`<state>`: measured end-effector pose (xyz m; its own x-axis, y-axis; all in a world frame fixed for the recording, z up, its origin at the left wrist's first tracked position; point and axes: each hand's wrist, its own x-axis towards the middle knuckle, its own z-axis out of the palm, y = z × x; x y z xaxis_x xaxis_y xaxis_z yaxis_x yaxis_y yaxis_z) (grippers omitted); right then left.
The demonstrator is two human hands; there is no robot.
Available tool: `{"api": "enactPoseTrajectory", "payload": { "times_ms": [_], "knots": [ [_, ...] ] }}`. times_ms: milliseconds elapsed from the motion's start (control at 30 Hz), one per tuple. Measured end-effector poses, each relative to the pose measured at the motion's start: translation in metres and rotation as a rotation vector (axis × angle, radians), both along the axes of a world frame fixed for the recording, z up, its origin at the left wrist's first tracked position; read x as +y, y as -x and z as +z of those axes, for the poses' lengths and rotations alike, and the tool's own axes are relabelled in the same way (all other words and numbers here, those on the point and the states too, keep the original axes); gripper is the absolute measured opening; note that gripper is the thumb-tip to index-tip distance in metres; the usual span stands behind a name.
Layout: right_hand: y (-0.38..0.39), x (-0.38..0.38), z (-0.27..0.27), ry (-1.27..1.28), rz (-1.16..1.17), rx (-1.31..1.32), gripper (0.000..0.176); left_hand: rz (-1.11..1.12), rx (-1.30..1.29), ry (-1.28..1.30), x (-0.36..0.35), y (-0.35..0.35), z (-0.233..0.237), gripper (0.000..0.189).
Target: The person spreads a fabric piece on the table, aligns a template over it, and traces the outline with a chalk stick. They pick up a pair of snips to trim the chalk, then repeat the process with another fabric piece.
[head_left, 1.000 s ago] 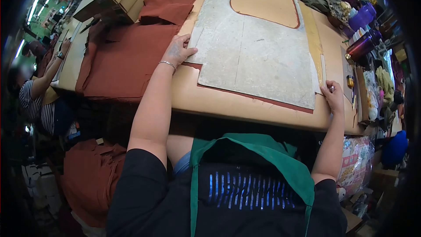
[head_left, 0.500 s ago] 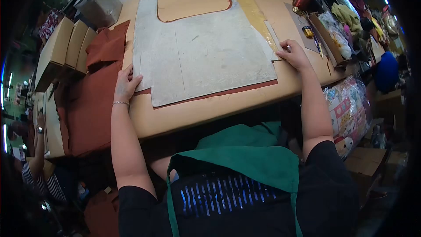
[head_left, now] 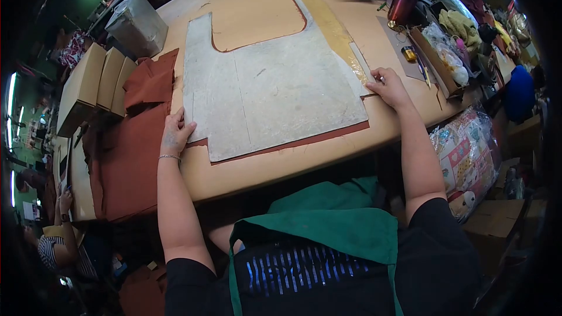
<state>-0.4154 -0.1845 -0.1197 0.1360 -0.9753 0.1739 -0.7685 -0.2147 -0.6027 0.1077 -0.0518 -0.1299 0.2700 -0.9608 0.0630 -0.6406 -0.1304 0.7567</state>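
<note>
Holding the board [head_left: 281, 82] at both sides is the step in hand, as I judge it: it lies flat on the worktop [head_left: 257, 180], over red cloth [head_left: 295, 146], between my hands. My left hand [head_left: 174, 133] has its fingers bent at the near left corner, thumb at the edge; I can't tell how firmly it grips. My right hand [head_left: 387, 88] closes thumb and fingertips at the near end of the strip [head_left: 359, 61]; whether something small is pinched there too, I can't tell.

Any next move calls, I think, for light, even pressure from both sides, as a one-sided push could turn the board or ruck the cloth. Red shows past the edge nearest me and around the cutout ahead.

Toward me there is only a narrow band of bare wood before the drop. Beyond my left hand, the folded cloth [head_left: 129, 155] and boxes [head_left: 82, 85] limit sideways room. Past my right, there's some bare wood before the pencils [head_left: 427, 76] and tray [head_left: 434, 61]. The widest opening is ahead, within the cutout.
</note>
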Motion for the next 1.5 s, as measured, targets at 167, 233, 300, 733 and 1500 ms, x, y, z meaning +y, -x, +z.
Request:
{"api": "enactPoseTrajectory", "payload": {
  "times_ms": [167, 233, 300, 733, 1500],
  "knots": [
    [0.001, -0.001, -0.002, -0.003, -0.005, 0.04, 0.035, 0.013, -0.007, -0.034, 0.0, 0.005, 0.009, 0.062],
    [0.002, -0.001, -0.002, 0.007, 0.0, 0.033, 0.034, 0.007, -0.027, -0.038, -0.001, 0.001, 0.006, 0.063],
    [0.002, -0.001, 0.0, 0.013, 0.017, 0.024, 0.034, -0.03, -0.032, -0.102, -0.006, -0.004, 0.004, 0.063],
    [-0.046, 0.021, 0.018, 0.032, -0.312, -1.22, 0.024, 0.01, -0.498, -0.233, -0.005, -0.014, 0.027, 0.082],
    [-0.377, 0.093, -0.003, -0.463, 0.847, -0.51, 0.017, -0.111, -0.428, -0.204, 0.001, -0.027, 0.021, 0.095]
  ]
}}
